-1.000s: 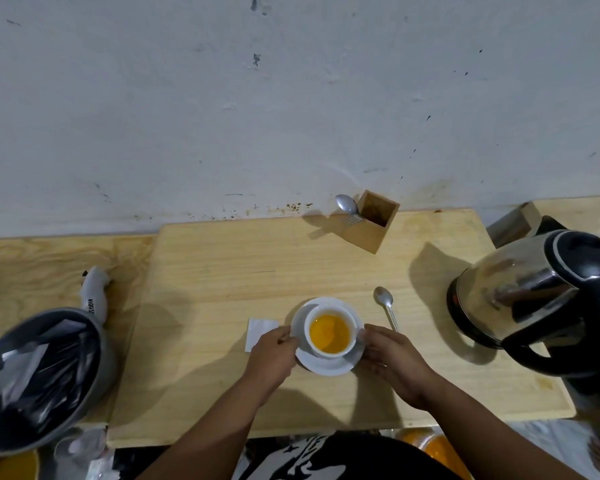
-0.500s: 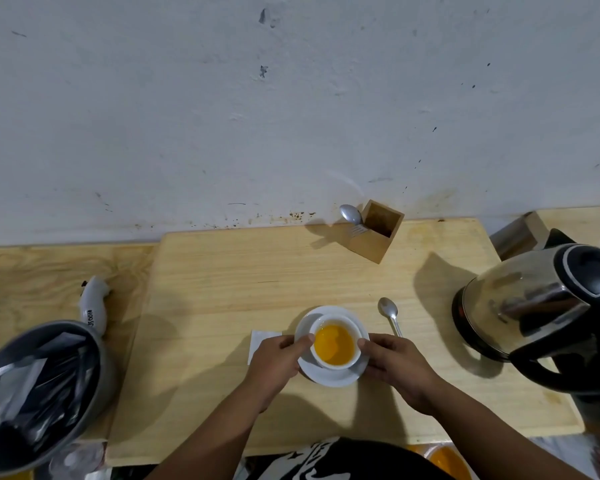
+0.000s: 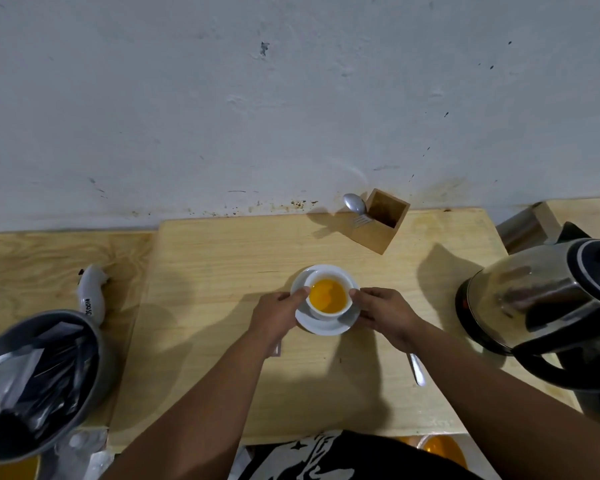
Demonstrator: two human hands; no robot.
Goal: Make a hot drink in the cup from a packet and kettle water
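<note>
White ceramic cup filled with orange liquid stands upright on a round white saucer at the middle of the frame, on the pale wooden counter. The left hand and the right hand flank it, their fingers curled against the saucer rim and the cup's sides, gripping the pair from both sides. A loose metal spoon lies on the counter at lower right, partly hidden under the right forearm, its long axis running roughly from the top of the frame to the bottom, handle end toward the lower edge. A steel kettle with a black lid and handle stands at the right edge. Near the wall, above and right of the cup, a tilted square wooden holder has a spoon and fork poking out toward the upper left. A grey bowl of dark packets fills the lower left corner.
</note>
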